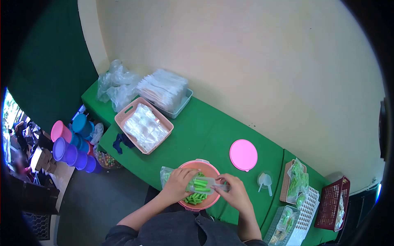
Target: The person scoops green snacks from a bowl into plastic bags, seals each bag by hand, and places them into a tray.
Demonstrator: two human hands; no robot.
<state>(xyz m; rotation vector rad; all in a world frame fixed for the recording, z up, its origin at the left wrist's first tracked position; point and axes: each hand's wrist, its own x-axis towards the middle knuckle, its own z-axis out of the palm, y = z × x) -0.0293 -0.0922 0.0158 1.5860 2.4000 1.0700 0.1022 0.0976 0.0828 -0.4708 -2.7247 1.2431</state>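
Note:
My left hand (177, 183) is closed around a clear plastic bag (165, 174) that sticks out past its left side, with some green showing through. In my right hand (234, 192) is the handle of a translucent scoop (210, 183), held level and loaded with short bright green sticks (200, 185). The scoop's front end comes right up to my left fingers. Below both hands stands a round pink tub (214, 172), its bottom covered with more of these green sticks.
On the green-covered table (201, 131) are a pink lid (243, 155), a small container with white scoops (266, 180), a basket of clear bags (160, 143) and a tray of stacked bags (186, 100). Baskets of green packets (296, 180) and a maroon basket (330, 201) stand right. Coloured tubs (70, 153) are stacked left.

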